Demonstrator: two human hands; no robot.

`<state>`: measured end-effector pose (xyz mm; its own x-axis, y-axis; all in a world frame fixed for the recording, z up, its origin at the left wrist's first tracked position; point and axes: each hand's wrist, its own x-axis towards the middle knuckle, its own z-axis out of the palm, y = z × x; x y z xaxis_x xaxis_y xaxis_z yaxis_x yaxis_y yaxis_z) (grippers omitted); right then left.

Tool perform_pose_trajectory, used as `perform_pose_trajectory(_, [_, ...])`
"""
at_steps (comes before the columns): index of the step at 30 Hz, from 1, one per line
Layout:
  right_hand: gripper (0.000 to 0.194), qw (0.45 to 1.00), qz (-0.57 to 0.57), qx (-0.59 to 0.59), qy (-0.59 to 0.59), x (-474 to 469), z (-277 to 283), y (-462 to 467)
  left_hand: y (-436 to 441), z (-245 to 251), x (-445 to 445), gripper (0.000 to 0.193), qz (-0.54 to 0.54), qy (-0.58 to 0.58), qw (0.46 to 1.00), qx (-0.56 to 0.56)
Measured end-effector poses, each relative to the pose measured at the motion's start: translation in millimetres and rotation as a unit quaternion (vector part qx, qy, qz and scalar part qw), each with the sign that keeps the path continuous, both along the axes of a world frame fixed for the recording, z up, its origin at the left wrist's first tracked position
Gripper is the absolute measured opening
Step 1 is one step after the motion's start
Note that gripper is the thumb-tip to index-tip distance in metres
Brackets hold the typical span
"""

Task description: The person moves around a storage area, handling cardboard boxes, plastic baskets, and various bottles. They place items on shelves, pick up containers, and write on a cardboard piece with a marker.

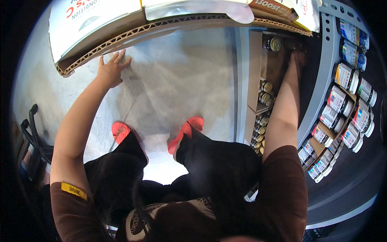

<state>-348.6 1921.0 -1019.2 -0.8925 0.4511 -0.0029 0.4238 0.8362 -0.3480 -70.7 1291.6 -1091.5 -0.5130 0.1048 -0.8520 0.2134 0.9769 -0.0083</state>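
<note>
My left hand (111, 70) has its fingers spread with nothing in them. It is near the underside of a corrugated cardboard edge (121, 37); whether the fingertips touch it I cannot tell. My right arm reaches into a dark lower shelf bay on the right. There my right hand (298, 56) is in deep shadow, and what its fingers hold or touch is hidden. Close by, a jar with a gold lid (274, 44) lies inside an open cardboard box (255, 60). More gold-lidded jars (264, 92) sit nearer to me in the box, beside my forearm.
White-capped supplement bottles (337, 99) crowd the upper shelf at right, behind a grey perforated metal upright (326, 51). White printed cartons (93, 24) stand on the cardboard ahead. A black chair base (37, 136) is at far left. Both feet, in red clogs (121, 131), rest on the grey floor (181, 81).
</note>
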Motion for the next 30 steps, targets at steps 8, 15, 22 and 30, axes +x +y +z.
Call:
perform_pose_trajectory(8, [0.053,0.957,0.025,-0.285,0.056,25.3,-1.6,2.0,0.1,0.6,-2.8,0.093,0.013,-0.017,1.0,-0.001])
perform_pose_trajectory(15, [0.054,0.967,0.097,-0.234,-0.021,73.5,34.1,-91.4,1.6,-1.7,-3.1,0.095,0.025,-0.023,0.999,-0.002])
perform_pose_trajectory(22, [0.055,0.99,-0.077,-0.105,0.057,32.7,23.7,-14.5,2.2,-3.5,-2.1,0.095,0.008,-0.033,0.999,-0.019])
perform_pose_trajectory(30, [0.057,0.998,-0.016,0.051,0.027,-14.6,-19.7,14.6,-2.9,-9.6,-8.3,0.101,0.004,-0.055,0.998,-0.016])
